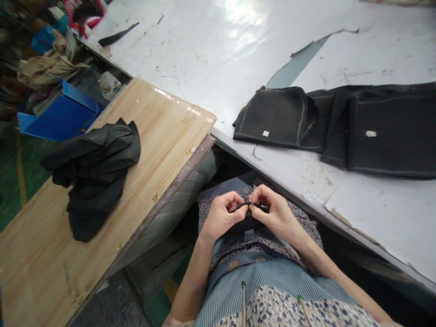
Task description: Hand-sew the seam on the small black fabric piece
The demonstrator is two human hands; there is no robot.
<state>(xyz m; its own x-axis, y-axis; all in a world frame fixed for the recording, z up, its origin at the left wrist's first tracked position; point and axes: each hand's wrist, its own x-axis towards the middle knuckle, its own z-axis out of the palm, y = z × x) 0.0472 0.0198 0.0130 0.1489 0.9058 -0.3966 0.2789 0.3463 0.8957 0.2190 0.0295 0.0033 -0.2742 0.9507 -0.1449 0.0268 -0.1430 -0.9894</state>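
Note:
Both my hands meet over my lap, fingertips almost touching. My left hand [229, 213] pinches one part of a small piece of black fabric [250, 221]. Right beside it, my right hand [270, 206] pinches the same fabric between thumb and forefinger. Most of the piece hangs below the fingers or is covered by them, so its shape cannot be made out. Folded black fabric panels [272, 113] with small white tags lie on the white table in front of me, to the right. A crumpled black cloth [98, 168] rests on the wooden board at my left.
The white table [204, 59] has a torn paper covering, and its edge runs close past my hands. A wooden board [160, 131] slopes away at left. Beyond it stand a blue box [64, 113] and tan cloth [47, 66]. A black strip [118, 35] lies at the far edge.

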